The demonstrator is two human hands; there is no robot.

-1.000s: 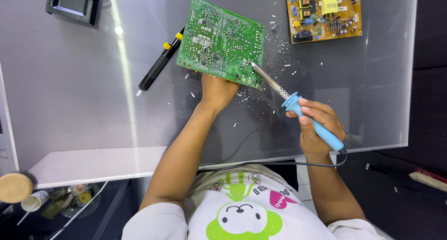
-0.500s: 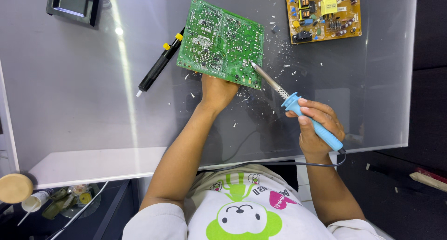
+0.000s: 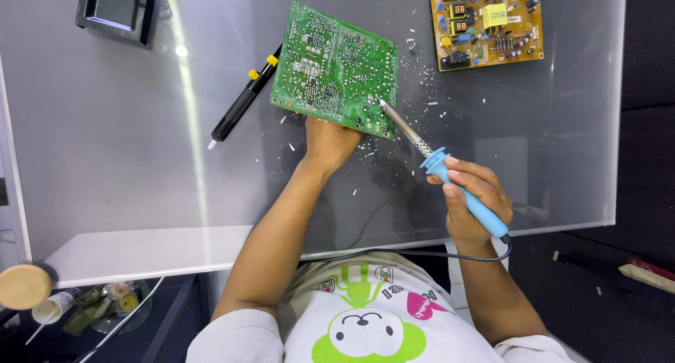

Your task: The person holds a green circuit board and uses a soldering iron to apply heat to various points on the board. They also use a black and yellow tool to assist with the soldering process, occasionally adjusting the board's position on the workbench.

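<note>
We start at the right hand point(image 3: 472, 198), lower right of centre: its fingers are wrapped tight round the blue handle of a soldering iron point(image 3: 439, 164), held pen-fashion. The metal shaft runs up and to the left, and its tip touches the lower right part of a green circuit board point(image 3: 336, 69), near that board's edge. A dark cord leaves the back of the handle and loops down across the lower middle of the frame.

The left hand point(image 3: 329, 141), at centre, grips the green board by its lower edge, fingers hidden beneath it, the board tilted with its solder side facing us. The board sits in the upper middle of the frame, over a grey tabletop point(image 3: 126, 166).

Just left of the board lies a black desoldering pump point(image 3: 242, 99) with yellow knobs, slanting down to the left; its upper end is touching or tucked under the board's left edge, we cannot tell which. Small pale flecks point(image 3: 429, 110) are scattered on the tabletop right of the board. A yellow circuit board point(image 3: 485, 22) with mounted parts lies flat at upper right, well apart from the hands. A black tray-like holder point(image 3: 116, 8) sits at upper left.
</note>
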